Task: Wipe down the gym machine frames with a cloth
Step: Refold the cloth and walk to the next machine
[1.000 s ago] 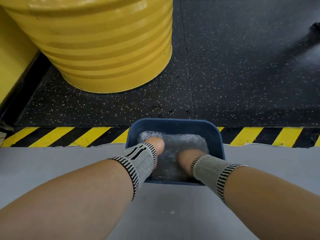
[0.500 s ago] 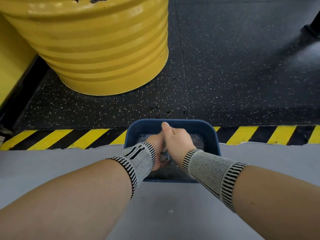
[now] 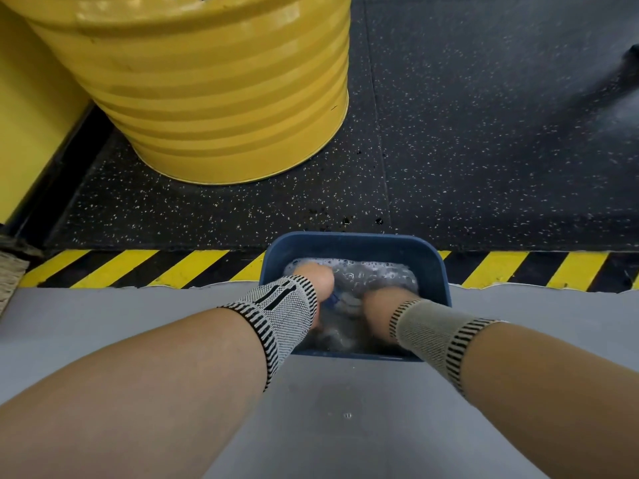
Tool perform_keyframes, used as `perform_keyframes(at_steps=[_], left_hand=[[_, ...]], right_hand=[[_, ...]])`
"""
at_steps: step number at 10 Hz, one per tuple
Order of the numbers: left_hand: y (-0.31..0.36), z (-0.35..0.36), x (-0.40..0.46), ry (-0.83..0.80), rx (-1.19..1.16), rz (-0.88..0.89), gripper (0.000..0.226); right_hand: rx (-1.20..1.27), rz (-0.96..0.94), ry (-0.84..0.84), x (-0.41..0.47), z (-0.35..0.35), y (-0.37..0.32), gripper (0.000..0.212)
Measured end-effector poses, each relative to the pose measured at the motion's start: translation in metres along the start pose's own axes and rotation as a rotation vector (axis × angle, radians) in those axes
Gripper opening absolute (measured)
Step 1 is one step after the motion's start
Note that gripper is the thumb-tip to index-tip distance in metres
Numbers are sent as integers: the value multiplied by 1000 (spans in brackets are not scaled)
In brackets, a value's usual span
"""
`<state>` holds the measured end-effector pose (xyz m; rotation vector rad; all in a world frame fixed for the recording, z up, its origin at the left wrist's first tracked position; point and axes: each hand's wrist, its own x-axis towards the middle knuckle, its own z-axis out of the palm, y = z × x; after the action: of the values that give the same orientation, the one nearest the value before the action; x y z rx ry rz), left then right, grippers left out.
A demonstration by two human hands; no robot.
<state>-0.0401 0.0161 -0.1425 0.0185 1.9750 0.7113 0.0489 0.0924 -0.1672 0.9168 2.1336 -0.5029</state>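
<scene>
Both hands, left hand and right hand, plunge into the blue tub's soapy water around a submerged blue cloth; the fingers' state cannot be told underwater.

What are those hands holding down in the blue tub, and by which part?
It cannot be told: both the left hand and right hand reach into the soapy water of the tub, fingers hidden; something blue shows between them.
</scene>
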Motion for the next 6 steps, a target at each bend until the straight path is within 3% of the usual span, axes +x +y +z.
perform_keyframes(at_steps=[1,2,3,4,5,6], left_hand=[[5,3,-17,-97,29,11,42],[4,4,-20,-206,-391,-187,54],[0,-1,-18,-361,-491,-236,58],[2,-6,-26,-478,-467,-173,33],[4,-7,-32,-512,-451,-114,31],[9,-13,-44,-680,-456,-13,36]], right_hand=[[21,81,31,-2,-20,-1,35],[225,-150,200,-14,-36,-2,24],[453,-383,168,-52,-44,2,11],[426,-480,-13,-67,-51,18,17],[497,-430,52,-64,-50,30,24],[666,-366,293,-55,-46,27,18]])
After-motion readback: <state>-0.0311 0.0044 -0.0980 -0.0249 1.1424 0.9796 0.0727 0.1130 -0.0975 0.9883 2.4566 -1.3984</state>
